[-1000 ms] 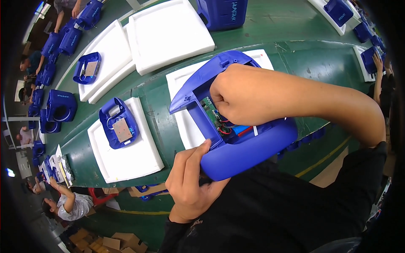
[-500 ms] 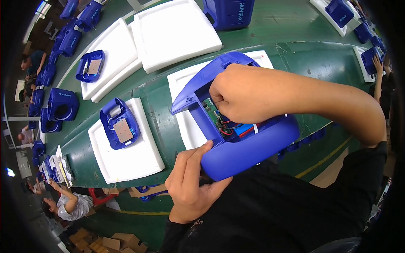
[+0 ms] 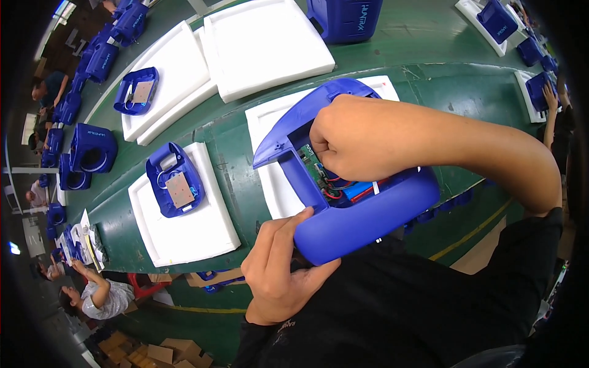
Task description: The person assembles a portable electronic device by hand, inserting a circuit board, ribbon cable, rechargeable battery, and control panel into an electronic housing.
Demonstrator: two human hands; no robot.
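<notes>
A blue plastic housing (image 3: 368,222) sits tilted over a white foam pad (image 3: 262,119) in front of me. My left hand (image 3: 273,270) grips its near left corner, thumb underneath and fingers along the side. Reaching in from the right, my right hand (image 3: 353,138) is curled into the housing's open cavity with its fingers closed; whatever they pinch is hidden. Beside those fingers a green circuit board (image 3: 310,164) shows, with red and black wires. A blue wrapped block (image 3: 357,191) lies against the near wall of the cavity.
A smaller blue shell (image 3: 173,181) with a pinkish plate rests on another foam pad (image 3: 215,236) to the left. Beyond lie a similar shell (image 3: 136,92), a large foam slab (image 3: 267,46) and a blue case (image 3: 346,21). Other people work at the far left and right.
The far slab, shell and blue cases have slid a little to the right. The housing and both my hands have shifted slightly rightward; my grip looks the same.
</notes>
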